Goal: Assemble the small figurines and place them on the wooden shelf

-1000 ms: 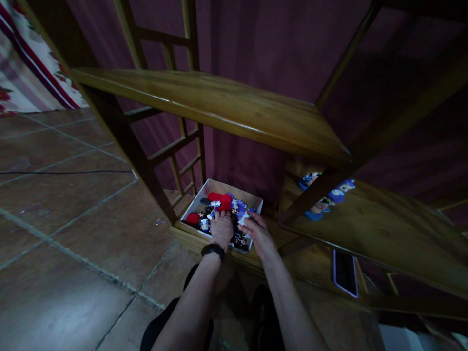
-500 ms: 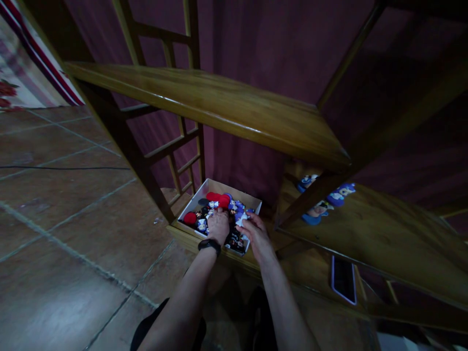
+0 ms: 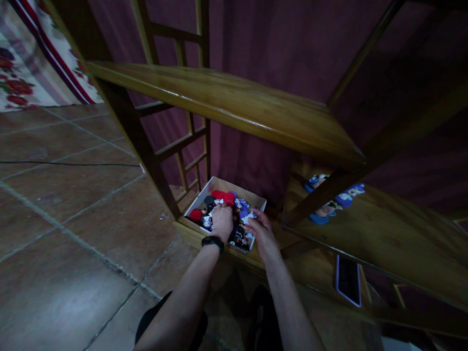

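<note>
A shallow white cardboard box (image 3: 262, 204) sits on the low wooden shelf, filled with small figurines in red, black, white and purple. My left hand (image 3: 222, 220), a black band at its wrist, reaches down into the pile; its fingertips are hidden among the pieces. Over the box's right side, the fingers and thumb of my right hand (image 3: 263, 233) are closed around a white and purple figurine (image 3: 249, 218). Part of that figurine is covered by the fingers. Among the pieces nearby lie a red one (image 3: 195, 215) and dark ones at the front.
Several blue and purple figurines (image 3: 347, 196) lie on the shelf to the right, partly behind a post. A dark, purple-edged phone-like object (image 3: 348, 280) is lower down. A thick wooden shelf board (image 3: 226, 105) overhangs the box. A cable (image 3: 73, 164) crosses the tiled floor.
The whole view has shifted slightly, so the shelf and box appear farther right. Both hands stay at the box, with little movement relative to it.
</note>
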Tool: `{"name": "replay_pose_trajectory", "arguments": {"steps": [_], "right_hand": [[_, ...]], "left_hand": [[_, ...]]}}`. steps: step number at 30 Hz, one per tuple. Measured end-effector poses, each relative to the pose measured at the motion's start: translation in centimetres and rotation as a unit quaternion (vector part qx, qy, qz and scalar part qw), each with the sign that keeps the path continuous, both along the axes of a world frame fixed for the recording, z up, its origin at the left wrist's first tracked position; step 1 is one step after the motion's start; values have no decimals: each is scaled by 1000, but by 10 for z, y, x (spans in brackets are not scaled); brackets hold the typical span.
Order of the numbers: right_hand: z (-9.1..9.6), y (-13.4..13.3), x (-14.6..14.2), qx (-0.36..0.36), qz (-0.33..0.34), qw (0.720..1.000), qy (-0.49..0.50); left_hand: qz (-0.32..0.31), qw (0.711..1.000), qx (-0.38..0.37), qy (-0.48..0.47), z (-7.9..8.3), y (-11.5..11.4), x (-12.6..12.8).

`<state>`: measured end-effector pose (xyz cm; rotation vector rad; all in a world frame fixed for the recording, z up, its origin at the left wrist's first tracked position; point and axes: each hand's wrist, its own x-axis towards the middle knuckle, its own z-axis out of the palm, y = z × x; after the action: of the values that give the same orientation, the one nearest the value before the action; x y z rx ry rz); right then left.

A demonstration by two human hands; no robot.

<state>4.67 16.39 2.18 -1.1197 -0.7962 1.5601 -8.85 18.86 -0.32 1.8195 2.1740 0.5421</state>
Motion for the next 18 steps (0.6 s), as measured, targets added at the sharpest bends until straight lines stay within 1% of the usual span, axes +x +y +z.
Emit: {"name": "replay_pose_trajectory", "arguments": {"steps": [2,3,4,5,6,7,8,9,10,11,12,13,16,18], "right_hand": [[1,0,-2,-14,-2,999,37],[1,0,-3,-19,-3,998,57],[2,0,-4,-21,-5,997,75],[3,1,-5,-23,-10,996,89],[4,1,-6,-24,-17,995,100],[6,2,-6,-24,-25,993,109],[8,2,-7,-23,-31,992,116],[10,3,-7,-20,-36,992,121],[12,3,-6,-16,-40,991,125],[14,3,-6,-12,-42,991,127],[15,4,-6,-10,-45,991,128],[17,4,-5,-9,-49,991,127],[19,4,-5,-2,-62,990,127],[19,4,-5,14,-67,990,127]], "left_hand": [[38,997,44,-54,7,1,-1],[61,991,59,-105,10,2,-1],[83,979,64,-175,15,3,0],[103,957,48,-266,19,5,1],[115,921,19,-373,23,6,2],[130,865,-6,-484,27,6,3],[122,800,-43,-586,31,6,4],[115,738,-71,-661,34,5,5],[114,688,-80,-712,37,4,6],[113,652,-82,-745,39,2,7],[113,630,-82,-764,40,0,7],[115,616,-80,-775,41,-1,7],[123,592,-89,-792,42,-3,6],[129,560,-105,-812,41,-2,6]]}}
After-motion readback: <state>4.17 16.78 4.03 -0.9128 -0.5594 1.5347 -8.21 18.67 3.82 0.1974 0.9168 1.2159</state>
